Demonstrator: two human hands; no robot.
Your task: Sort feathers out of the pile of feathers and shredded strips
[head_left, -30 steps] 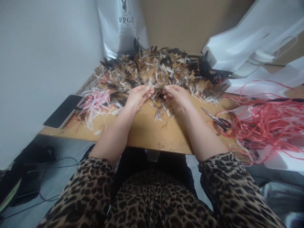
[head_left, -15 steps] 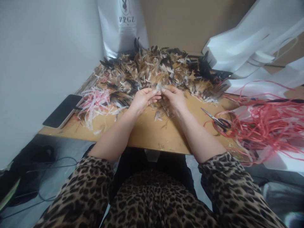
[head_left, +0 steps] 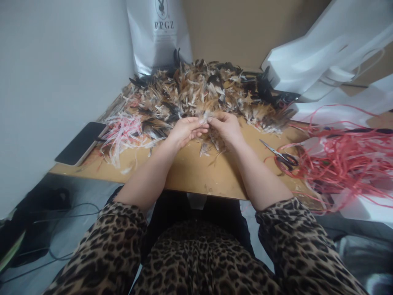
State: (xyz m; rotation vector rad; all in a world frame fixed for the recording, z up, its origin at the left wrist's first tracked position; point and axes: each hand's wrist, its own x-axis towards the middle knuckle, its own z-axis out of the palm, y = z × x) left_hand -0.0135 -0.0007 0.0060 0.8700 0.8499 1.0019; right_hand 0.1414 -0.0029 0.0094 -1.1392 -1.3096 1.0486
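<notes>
Both hands meet over the near side of a large heap of brown, black and whitish feathers [head_left: 187,88]. My left hand [head_left: 189,130] is closed in a pinch on the pale quill ends of a small feather bunch [head_left: 206,110]. From the other side, my right hand [head_left: 225,127] pinches the same bunch, thumb and fingertips close to the left ones. Whether a thin tie runs between the fingertips I cannot tell. Loose feathers [head_left: 204,149] lie on the wooden table [head_left: 196,172] just below the hands.
Left on the table are a dark-screened phone [head_left: 81,143] and white and pink strips [head_left: 124,133]. To the right lie black-handled scissors [head_left: 281,155] beside a tangle of red plastic strips [head_left: 346,164]. A silver bag [head_left: 159,41] stands behind the heap; white sheeting [head_left: 313,53] leans at back right.
Both hands have shifted very slightly down, toward me, still pinching the feather bunch. Everything else stays where it was.
</notes>
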